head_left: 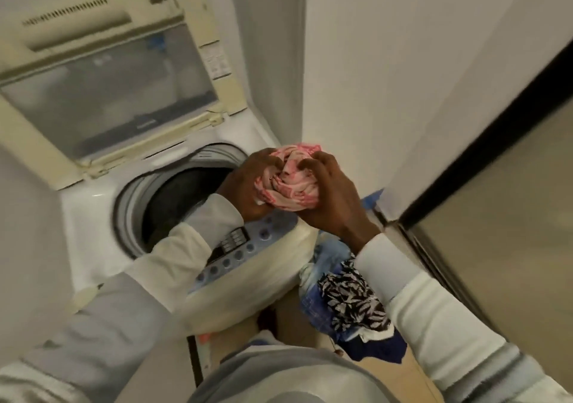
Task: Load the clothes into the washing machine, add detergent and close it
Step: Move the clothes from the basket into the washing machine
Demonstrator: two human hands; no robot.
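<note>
Pink-and-white cloth [293, 182] balled mid-frame, left hand [248, 185] and right hand [331, 198] both clamped round it, right of the open drum [173, 198]. Best swung left over the opening, released low. More clothes [350, 297] waiting lower right.

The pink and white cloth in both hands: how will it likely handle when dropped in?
The pink and white cloth looks soft and floppy, since it is crumpled into a ball. It is probably light. Released, it would likely loosen rather than roll.
</note>
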